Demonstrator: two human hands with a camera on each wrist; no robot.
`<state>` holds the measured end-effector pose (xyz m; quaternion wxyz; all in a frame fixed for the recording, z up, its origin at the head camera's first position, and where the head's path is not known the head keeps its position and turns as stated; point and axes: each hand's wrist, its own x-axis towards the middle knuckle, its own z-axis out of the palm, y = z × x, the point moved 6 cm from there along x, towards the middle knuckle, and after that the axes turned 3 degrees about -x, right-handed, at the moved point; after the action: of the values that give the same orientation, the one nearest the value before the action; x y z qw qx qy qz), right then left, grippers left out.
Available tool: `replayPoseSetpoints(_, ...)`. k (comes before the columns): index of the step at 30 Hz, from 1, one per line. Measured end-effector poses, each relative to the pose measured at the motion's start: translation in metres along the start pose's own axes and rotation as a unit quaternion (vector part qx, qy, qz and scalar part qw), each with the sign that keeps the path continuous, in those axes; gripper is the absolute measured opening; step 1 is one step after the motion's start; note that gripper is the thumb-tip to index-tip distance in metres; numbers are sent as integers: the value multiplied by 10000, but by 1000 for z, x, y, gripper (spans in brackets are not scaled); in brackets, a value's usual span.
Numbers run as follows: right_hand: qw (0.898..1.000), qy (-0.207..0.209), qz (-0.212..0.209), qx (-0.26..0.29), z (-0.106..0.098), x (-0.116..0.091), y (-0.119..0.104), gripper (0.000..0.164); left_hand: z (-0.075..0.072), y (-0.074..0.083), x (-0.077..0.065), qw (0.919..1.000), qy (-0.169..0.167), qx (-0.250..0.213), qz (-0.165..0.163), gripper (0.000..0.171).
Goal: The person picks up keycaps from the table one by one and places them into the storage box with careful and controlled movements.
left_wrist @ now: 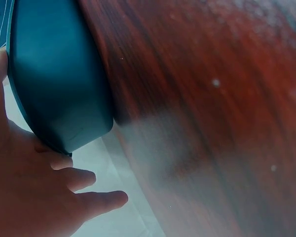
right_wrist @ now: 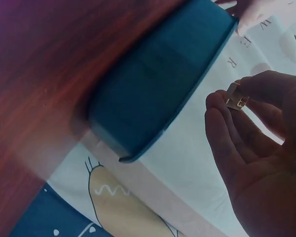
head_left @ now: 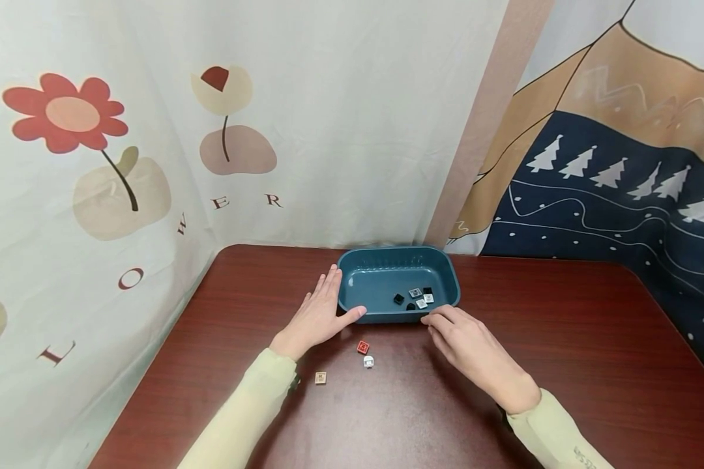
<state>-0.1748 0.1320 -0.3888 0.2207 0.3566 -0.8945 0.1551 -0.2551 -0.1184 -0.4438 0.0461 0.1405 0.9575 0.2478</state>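
A blue-green plastic basin (head_left: 399,318) stands at the back of the table with several black, white and grey keycaps (head_left: 421,303) on its floor. My left hand (head_left: 319,316) rests against its left end, fingers straight along the side and thumb over the front rim. By the front right corner, my right hand (head_left: 466,342) pinches a small beige keycap (right_wrist: 236,96) between thumb and fingertips, above rim level in the right wrist view. In front of the basin lie a red keycap (head_left: 363,347), a white keycap (head_left: 369,361) and another beige keycap (head_left: 321,378).
The dark red wooden table (head_left: 563,339) extends to both sides of the basin. Directly behind its back edge hangs a white curtain (head_left: 340,130) with flower prints, and a patterned navy and tan cloth (head_left: 592,195) hangs at the right.
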Motion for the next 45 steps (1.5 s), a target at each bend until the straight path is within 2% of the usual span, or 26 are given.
replayPoseSetpoints(7,9996,194,125,135,-10,6,7,19,-1,1,0,10000,-33,-11,-68,103)
replayPoseSetpoints(14,9995,206,229,8,-17,12,13,21,0,1,-1,9999,-73,48,-99,105)
replayPoseSetpoints(22,9983,468,355,-38,-22,19,22,20,1,0,0,10000,-52,38,-75,107)
replayPoseSetpoints(27,9970,593,500,-16,-20,25,29,22,1,0,0,10000,-48,33,-56,105)
replayPoseSetpoints(32,9946,514,900,61,-17,30,38,30,0,1,0,10000,-41,21,-47,105)
replayPoseSetpoints(37,9922,431,1162,138,-13,34,45,21,0,1,0,10000,-48,20,-46,108)
replayPoseSetpoints(45,9921,488,1143,166,-5,37,55,14,-1,1,1,9999,-85,84,-88,109)
